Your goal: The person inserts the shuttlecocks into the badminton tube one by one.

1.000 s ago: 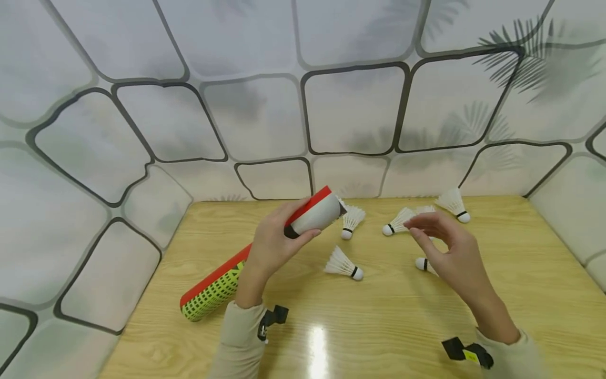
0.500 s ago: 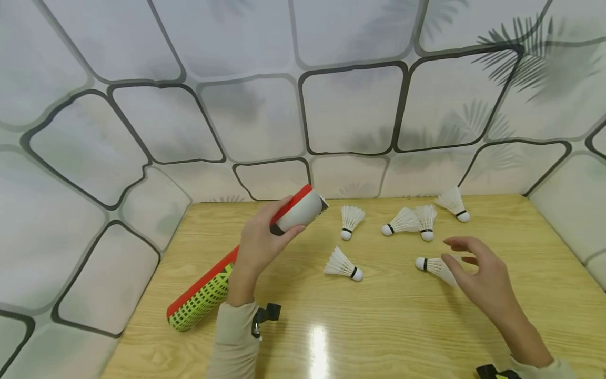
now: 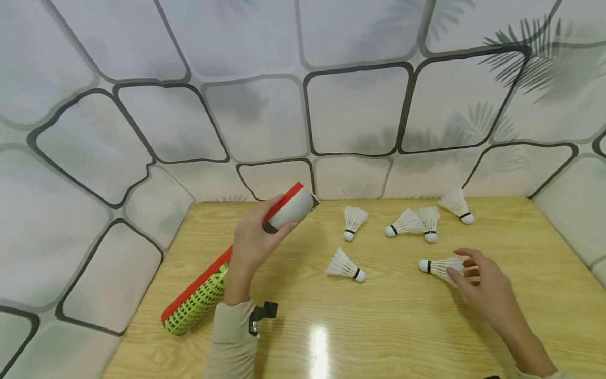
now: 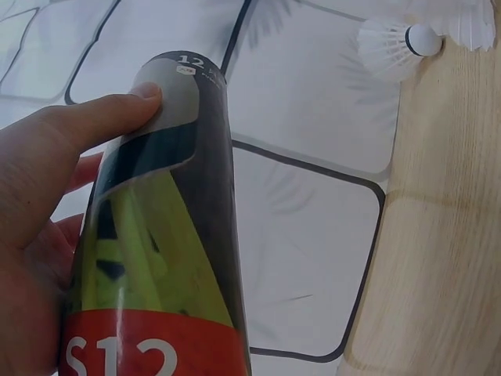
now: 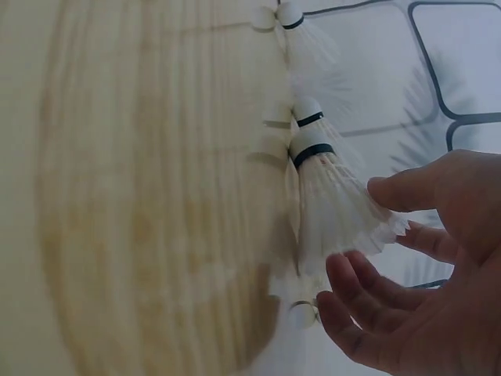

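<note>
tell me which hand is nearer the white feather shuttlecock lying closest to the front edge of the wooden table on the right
Right. The right hand has its fingertips at the white feather shuttlecock's skirt. The left hand is far off to its left, gripping the red, white and yellow-green cardboard tube.

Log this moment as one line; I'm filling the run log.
left hand: grips shuttlecock tube | right hand: open, fingers at nearest shuttlecock | table: six shuttlecocks loose
</note>
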`<action>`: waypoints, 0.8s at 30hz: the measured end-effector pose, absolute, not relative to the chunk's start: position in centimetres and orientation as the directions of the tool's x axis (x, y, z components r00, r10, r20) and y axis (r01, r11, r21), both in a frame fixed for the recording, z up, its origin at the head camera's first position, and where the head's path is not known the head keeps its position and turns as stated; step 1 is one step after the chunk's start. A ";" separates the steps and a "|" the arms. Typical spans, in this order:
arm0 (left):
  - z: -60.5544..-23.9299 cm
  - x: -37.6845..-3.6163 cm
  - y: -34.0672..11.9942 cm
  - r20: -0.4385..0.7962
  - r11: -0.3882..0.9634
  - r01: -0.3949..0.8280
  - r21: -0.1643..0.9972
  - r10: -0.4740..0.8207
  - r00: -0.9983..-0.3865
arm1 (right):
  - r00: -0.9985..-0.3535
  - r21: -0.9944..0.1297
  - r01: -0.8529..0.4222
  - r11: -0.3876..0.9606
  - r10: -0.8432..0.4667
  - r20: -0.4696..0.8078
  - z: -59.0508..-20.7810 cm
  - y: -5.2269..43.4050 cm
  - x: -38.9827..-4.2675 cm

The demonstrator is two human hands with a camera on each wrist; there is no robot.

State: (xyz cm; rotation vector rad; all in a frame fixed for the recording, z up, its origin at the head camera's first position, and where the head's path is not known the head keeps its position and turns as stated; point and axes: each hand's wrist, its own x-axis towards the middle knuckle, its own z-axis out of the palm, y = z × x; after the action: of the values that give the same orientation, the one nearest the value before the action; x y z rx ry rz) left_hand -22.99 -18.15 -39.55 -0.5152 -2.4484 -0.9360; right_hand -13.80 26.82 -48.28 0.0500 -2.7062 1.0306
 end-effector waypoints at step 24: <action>-39.5 -23.0 -18.2 0.528 0.694 0.493 0.525 0.188 -0.828 | -0.925 -0.670 -0.184 0.720 0.104 0.366 -47.1 26.3 -15.1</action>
State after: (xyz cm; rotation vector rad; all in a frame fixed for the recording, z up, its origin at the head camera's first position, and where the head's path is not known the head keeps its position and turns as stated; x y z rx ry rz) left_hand -22.96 -18.23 -39.49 -0.5266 -2.4665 -0.9438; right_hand -15.05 26.27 -47.08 0.0617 -2.5452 1.0490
